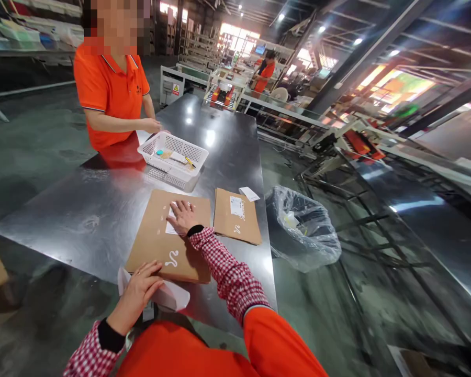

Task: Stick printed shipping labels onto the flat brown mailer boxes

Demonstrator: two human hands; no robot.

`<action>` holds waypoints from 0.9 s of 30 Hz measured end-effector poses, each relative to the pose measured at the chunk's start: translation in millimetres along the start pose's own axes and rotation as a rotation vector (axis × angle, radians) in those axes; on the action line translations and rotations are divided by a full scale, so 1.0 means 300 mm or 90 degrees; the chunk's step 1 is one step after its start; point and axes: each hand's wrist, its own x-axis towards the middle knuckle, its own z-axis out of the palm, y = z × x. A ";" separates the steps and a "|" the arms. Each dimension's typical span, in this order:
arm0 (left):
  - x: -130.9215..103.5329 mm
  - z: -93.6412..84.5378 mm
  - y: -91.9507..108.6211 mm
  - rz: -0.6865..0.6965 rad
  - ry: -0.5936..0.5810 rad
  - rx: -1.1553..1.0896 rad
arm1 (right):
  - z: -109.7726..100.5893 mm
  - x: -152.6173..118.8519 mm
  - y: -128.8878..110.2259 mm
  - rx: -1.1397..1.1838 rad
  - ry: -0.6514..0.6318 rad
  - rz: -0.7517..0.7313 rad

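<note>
A stack of flat brown cardboard pieces (149, 238) with a white squiggle print lies on the metal table before me. My right hand (183, 217) is spread flat over a white label (171, 226) on the top piece, covering part of it. At the stack's near left corner is my left hand (141, 288), its fingers close together and their tips resting on the cardboard. A curled white paper sheet (170, 296) is gripped under that hand and sticks out on both sides. Beside the stack, to the right, lies a smaller pile of labelled cardboard (235, 217).
A white perforated basket (172, 167) with small items stands farther back on the metal table (102, 220). A co-worker in orange (112, 99) stands at its left side. A folded white paper (249, 193) lies near the right edge, beside a plastic-lined bin (306, 230).
</note>
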 end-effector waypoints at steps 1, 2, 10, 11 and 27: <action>0.001 -0.010 0.003 0.004 -0.009 -0.004 | -0.019 0.006 0.039 0.011 0.018 0.086; -0.001 -0.022 0.004 0.003 -0.012 -0.007 | -0.044 0.001 0.084 0.035 0.043 0.181; -0.099 -0.088 -0.119 -0.081 0.135 0.115 | -0.042 -0.463 0.146 0.264 0.064 0.360; -0.106 -0.086 -0.126 -0.079 0.121 0.123 | -0.009 -0.520 0.115 0.299 0.064 0.353; -0.141 -0.135 0.061 0.015 0.126 0.010 | -0.272 -0.838 0.730 0.457 0.416 0.517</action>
